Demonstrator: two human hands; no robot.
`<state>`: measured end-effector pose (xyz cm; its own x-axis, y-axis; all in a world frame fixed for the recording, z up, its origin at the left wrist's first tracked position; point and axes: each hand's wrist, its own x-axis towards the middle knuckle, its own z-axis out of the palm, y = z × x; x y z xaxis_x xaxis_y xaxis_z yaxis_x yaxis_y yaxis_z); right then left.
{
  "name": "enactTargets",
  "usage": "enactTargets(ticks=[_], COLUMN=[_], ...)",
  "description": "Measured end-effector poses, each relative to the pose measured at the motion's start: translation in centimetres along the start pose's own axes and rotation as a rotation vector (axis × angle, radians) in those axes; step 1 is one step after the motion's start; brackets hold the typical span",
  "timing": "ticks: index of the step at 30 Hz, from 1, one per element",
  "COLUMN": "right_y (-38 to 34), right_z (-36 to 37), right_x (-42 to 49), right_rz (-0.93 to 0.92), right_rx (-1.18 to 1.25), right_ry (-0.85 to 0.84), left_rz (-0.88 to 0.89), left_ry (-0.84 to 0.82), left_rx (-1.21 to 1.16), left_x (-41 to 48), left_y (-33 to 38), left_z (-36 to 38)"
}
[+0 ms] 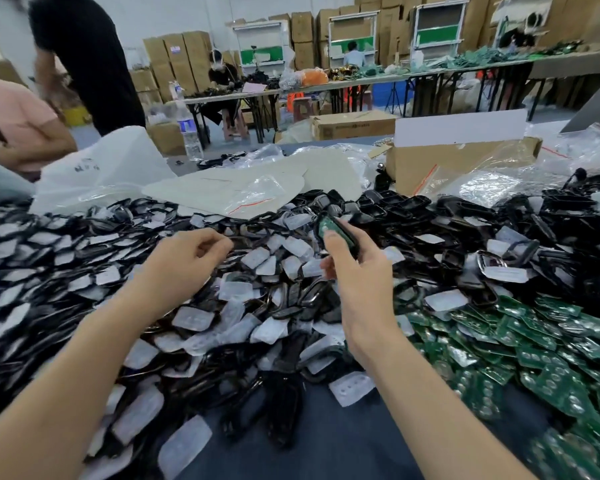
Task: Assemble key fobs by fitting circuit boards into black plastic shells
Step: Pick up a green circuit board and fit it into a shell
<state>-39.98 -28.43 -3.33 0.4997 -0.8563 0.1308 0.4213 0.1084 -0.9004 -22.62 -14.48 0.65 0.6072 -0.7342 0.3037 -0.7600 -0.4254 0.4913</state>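
Observation:
My right hand [357, 271] grips a black key fob shell [336, 233] with a green circuit board seated in it, held up above the heap. My left hand [184, 258] hovers to the left over the pile, fingers loosely curled, nothing visibly held. Beneath both hands spreads a large pile of black plastic shells and clear rubber pads [257, 306]. Loose green circuit boards [520, 348] lie in a pile at the lower right.
A dark blue table surface [343, 445] shows at the front. A cardboard box [458, 161] and plastic bags [250, 188] lie behind the heap. People stand at the far left; others sit at tables in the background.

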Motion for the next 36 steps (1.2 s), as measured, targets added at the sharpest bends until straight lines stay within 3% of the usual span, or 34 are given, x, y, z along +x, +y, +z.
enactTargets(ticks=[6,12,18,29,36], right_y=[1.8,1.9,3.0,5.1,6.3], right_z=[8.0,12.0,14.8,21.9,25.4], right_x=[0.1,0.0,-1.5,-3.2,-1.7], right_rz=[0.184,0.194,0.283,0.368,0.412], right_rx=[0.152,0.154,0.145,0.033,-0.02], right_ry=[-0.015,-0.005,-0.066,-0.248,-0.249], left_rz=[-0.12,-0.168,-0.167,-0.365,-0.472], left_ry=[0.076,-0.058,-0.067,0.069,0.122], left_rx=[0.005,0.065,0.05,0.138,0.139], left_x=[-4.6,-6.7,-7.5,-9.8,-7.7], left_y=[-5.3,-8.1,-9.4,-14.1,-16.4], left_z=[-5.4,-7.3,-8.0,-11.6,-12.2])
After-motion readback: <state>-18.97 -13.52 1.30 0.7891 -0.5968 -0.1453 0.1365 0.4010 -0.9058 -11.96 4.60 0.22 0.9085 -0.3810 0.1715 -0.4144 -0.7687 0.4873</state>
